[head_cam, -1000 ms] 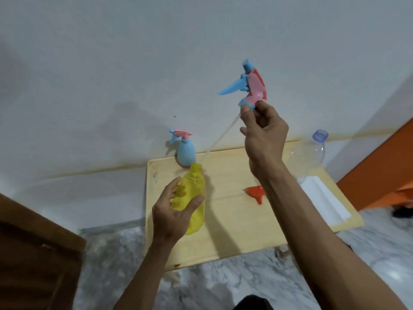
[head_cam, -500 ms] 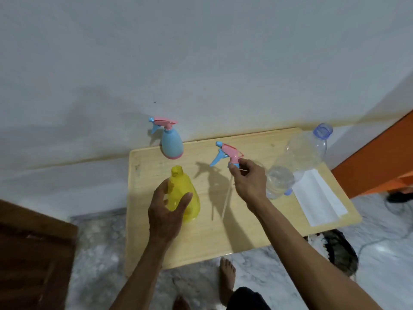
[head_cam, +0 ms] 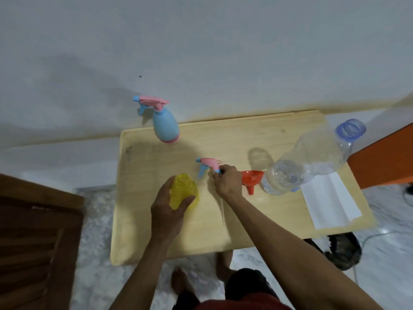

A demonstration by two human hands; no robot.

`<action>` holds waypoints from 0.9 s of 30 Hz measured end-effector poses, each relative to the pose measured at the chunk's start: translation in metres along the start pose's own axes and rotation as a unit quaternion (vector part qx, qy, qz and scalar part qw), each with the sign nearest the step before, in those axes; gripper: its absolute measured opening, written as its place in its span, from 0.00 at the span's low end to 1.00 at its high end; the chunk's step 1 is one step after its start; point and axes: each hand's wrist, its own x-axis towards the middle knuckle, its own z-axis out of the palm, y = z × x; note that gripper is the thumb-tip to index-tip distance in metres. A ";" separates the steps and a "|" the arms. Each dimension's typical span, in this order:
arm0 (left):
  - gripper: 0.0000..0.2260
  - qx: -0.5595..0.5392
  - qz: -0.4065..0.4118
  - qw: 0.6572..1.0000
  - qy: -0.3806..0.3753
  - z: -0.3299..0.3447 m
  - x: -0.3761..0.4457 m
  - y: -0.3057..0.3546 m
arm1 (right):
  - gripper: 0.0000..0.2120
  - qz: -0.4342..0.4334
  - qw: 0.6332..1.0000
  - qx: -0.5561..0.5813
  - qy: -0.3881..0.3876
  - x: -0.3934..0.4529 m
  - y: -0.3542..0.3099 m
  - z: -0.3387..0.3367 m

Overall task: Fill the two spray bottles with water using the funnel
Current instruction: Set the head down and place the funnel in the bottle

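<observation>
A person's left hand [head_cam: 166, 211] wraps its grip around the open yellow spray bottle [head_cam: 183, 190], which stands near the middle of the wooden desk [head_cam: 257, 222]. The right hand [head_cam: 225, 181] pinches the removed pink-and-blue spray head [head_cam: 209, 165] by its collar, just at the bottle's 2 o'clock, its thin dip tube trailing across the desk. The yellow bottle looks like light, thin plastic that would likely flex if squeezed, so holding it low round the belly seems wise (an empty bottle tips easily). Counted: two spray bottles, the blue one [head_cam: 166, 125] capped at the desk's 11 o'clock; one orange funnel [head_cam: 252, 178] lying beside the right hand; one large clear water bottle [head_cam: 308, 159] at 3 o'clock, partly full and probably heavy; one white folded paper [head_cam: 330, 203].
</observation>
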 end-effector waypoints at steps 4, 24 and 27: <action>0.32 0.005 0.002 1.000 0.002 0.004 0.000 0.000 | 0.11 0.002 1.000 -0.025 -0.009 0.008 0.000 0.006; 0.30 0.015 0.015 1.000 0.003 0.006 0.000 -0.006 | 0.15 -0.065 0.997 -0.037 0.027 -0.009 -0.004 -0.008; 0.30 0.021 0.021 1.000 0.005 0.006 0.001 -0.008 | 0.20 -0.063 0.993 -0.011 0.097 -0.032 0.004 -0.025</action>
